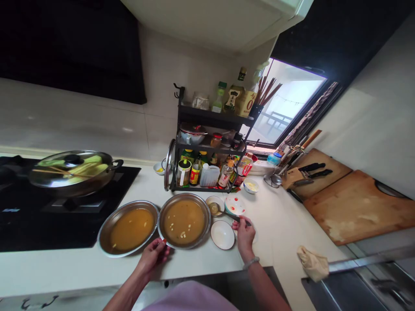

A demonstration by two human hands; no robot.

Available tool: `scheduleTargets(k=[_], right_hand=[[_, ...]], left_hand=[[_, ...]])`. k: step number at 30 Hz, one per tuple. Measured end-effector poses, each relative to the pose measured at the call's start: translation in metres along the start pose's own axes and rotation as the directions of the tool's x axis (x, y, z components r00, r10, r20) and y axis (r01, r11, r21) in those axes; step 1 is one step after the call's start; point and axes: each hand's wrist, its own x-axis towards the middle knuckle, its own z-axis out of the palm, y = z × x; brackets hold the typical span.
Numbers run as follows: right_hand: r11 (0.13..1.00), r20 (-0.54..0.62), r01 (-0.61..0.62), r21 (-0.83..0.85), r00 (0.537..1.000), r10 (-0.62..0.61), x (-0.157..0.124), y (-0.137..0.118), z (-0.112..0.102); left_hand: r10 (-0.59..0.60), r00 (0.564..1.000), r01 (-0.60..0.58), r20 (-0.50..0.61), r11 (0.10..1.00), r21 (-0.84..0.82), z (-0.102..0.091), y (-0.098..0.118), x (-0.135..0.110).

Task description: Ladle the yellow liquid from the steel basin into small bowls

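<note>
Leftmost, a wok [73, 172] sits on the stove [29, 224], and on the counter [279, 224] before it two pans of brown liquid lie side by side, the left pan [131, 228] touching the right pan [183, 221]. The left hand [154, 255] is closed on the right pan's near rim. Further right, the right hand [244, 233] grips a spoon [228, 214] whose tip rests in a small dish [214, 202], with a white bowl [222, 235] just beside the hand and a cutting board [359, 207] far right.
</note>
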Motion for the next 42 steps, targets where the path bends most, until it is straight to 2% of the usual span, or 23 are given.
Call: scheduleTargets(k=[8, 18, 23, 28, 32, 36, 39, 42], right_hand=[[0.999, -0.040, 0.022, 0.049, 0.999, -0.020, 0.001, -0.015, -0.008], [0.997, -0.104, -0.009, 0.081, 0.994, 0.017, 0.007, -0.028, -0.017], [0.992, -0.060, 0.007, 0.122, 0.998, 0.001, -0.001, -0.046, -0.016], [0.994, 0.039, 0.025, 0.105, 0.999, -0.030, -0.020, -0.062, -0.010], [0.997, 0.130, 0.060, 0.051, 0.989, -0.066, -0.038, -0.066, -0.002], [0.976, 0.268, 0.215, -0.006, 0.941, -0.206, -0.052, -0.067, 0.000], [0.925, 0.417, 0.379, -0.011, 0.843, -0.341, -0.058, -0.068, -0.002], [0.877, 0.518, 0.481, 0.003, 0.750, -0.412, -0.057, -0.065, -0.006]], left_hand=[[0.005, 1.000, -0.005, 0.000, 1.000, 0.010, -0.002, -0.001, 0.002], [0.002, 1.000, -0.002, -0.005, 1.000, 0.009, -0.001, 0.000, 0.001], [-0.002, 1.000, 0.002, -0.006, 1.000, -0.004, 0.000, 0.001, 0.000], [0.002, 1.000, -0.002, -0.004, 1.000, 0.013, 0.002, 0.002, -0.002], [0.001, 1.000, -0.001, -0.014, 1.000, 0.014, 0.003, 0.003, -0.003], [0.002, 1.000, -0.001, -0.018, 1.000, 0.012, 0.002, 0.002, -0.002], [0.006, 1.000, -0.006, -0.015, 1.000, 0.010, 0.001, 0.001, -0.001], [0.008, 1.000, -0.008, 0.001, 1.000, 0.013, 0.000, 0.001, 0.000]])
